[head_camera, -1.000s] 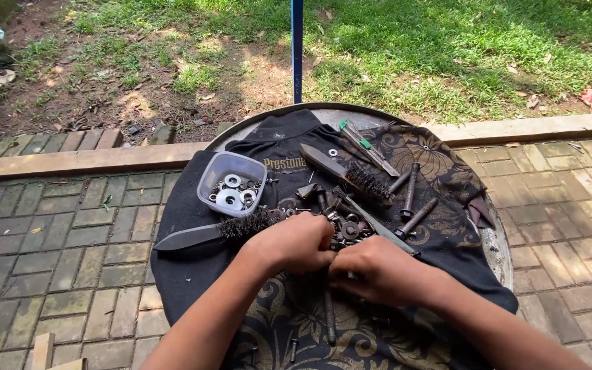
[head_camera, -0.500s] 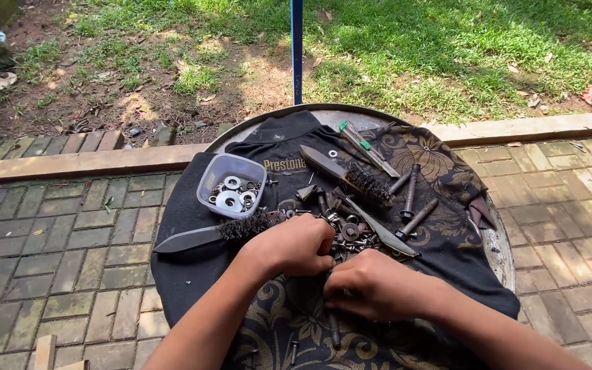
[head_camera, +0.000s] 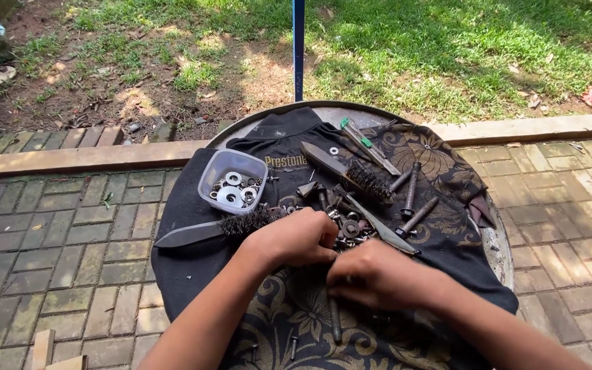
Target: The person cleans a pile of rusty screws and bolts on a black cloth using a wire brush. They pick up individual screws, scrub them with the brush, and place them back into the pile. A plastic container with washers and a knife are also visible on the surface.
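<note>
While both hands crowd together over the cloth-covered round worktop (head_camera: pixel 498 247), left hand (head_camera: pixel 296 236) is curled at the pile of nuts and washers (head_camera: pixel 347 226), grip contents hidden; right hand (head_camera: pixel 371 274) clenched, can't tell on what. Long bolt (head_camera: pixel 335 321) lies just below: stiff, heavy-ish steel, probably rusty; best taken mid-shank.

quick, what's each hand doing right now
left hand: curled at the pile of nuts and washers; what it holds cannot be told.
right hand: curled; hold cannot be told.
</note>
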